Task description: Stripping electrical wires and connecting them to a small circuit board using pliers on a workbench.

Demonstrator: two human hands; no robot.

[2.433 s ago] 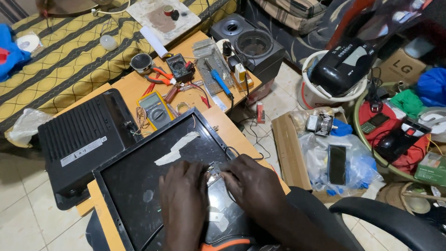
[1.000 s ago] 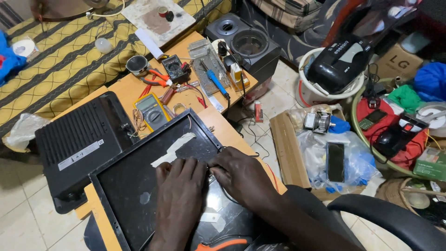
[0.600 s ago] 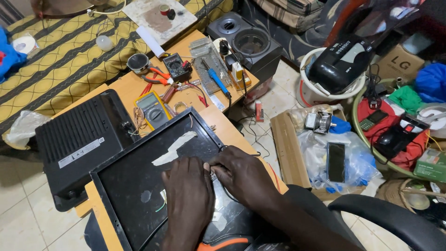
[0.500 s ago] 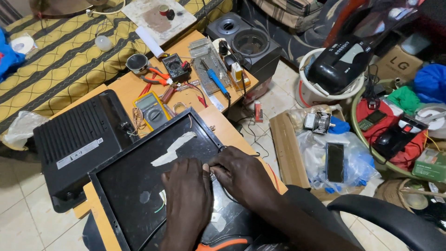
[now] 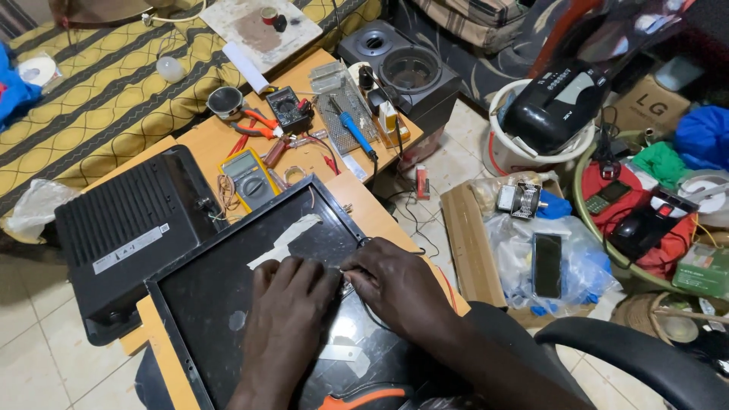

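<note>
The black flat panel [image 5: 250,304] lies face down on the near part of the wooden table [image 5: 220,140]. The left hand [image 5: 288,311] rests curled on it, and the right hand [image 5: 395,285] pinches a tiny part [image 5: 346,275] at its middle; what it is, I cannot tell. Go slow, press softly, and keep off the yellow meter [image 5: 247,175] farther back.

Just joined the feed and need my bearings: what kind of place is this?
Probably a home electronics repair corner. A yellow multimeter, a blue-handled soldering iron and a speaker box crowd the wooden table, where both hands work on a flat black panel.
</note>
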